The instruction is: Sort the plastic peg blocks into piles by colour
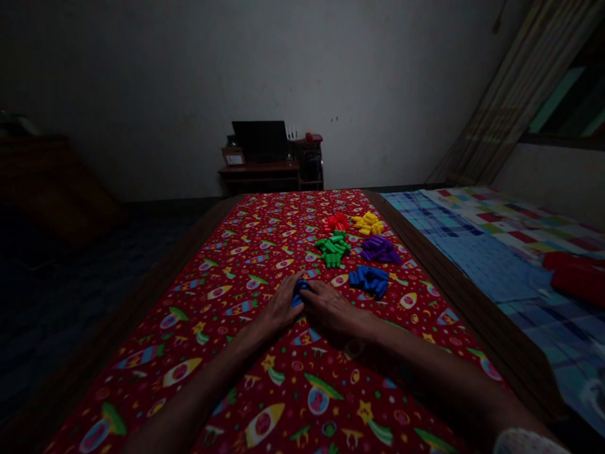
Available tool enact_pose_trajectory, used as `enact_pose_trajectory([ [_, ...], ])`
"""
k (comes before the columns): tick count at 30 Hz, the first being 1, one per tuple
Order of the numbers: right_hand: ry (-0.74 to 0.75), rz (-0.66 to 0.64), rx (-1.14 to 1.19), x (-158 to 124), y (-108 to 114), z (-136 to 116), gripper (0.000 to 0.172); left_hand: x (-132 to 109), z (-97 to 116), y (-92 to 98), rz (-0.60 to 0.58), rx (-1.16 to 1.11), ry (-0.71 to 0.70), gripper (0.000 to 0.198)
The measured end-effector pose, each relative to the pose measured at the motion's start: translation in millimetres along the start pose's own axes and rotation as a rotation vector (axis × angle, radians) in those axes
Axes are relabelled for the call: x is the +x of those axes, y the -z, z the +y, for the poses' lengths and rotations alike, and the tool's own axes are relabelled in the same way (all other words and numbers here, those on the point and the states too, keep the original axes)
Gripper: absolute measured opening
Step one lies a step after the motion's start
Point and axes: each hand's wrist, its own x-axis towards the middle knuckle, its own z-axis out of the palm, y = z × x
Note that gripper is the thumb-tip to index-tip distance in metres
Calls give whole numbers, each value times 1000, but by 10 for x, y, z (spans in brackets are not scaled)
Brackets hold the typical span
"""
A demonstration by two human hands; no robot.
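Observation:
My left hand [283,299] and my right hand [326,301] meet at the middle of the red patterned cloth [265,378]. Between their fingers are small blue pieces [299,292], partly covered by both hands. Just right of my right hand lies a pile of blue pieces [370,281]. Beyond it sit a purple pile [379,250] and a green pile [333,248]; some green pieces stand in a row. Farther back are a red pile [337,222] and a yellow pile [368,223]. The pieces look like short plastic cylinders, too small to name exactly.
A bed with a checked blue sheet [477,252] adjoins the table on the right, with a red cloth bundle [576,277] on it. Against the far wall stands a desk [259,169] with a dark monitor [259,140]. A curtain [501,94] hangs at the right.

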Motion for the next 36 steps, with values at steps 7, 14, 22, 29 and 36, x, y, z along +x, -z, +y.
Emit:
enact_pose_trajectory([
  [7, -43, 48, -160, -210, 320, 287, 35, -132, 121, 269, 43, 277, 38, 54],
  [14, -201, 58, -410, -610, 708, 554, 30, -147, 293, 428, -5, 330, 108, 41],
  [22, -47, 193, -133, -442, 533, 278, 37, 89, 579, 299, 28, -261, 327, 37],
  [29, -12, 114, 60, -269, 438, 92, 48, 114, 646, 84, -86, -563, 351, 28],
  [36, -280, 330, -144, -364, 917, 766, 25, 90, 346, 252, 87, 38, 58, 28],
])
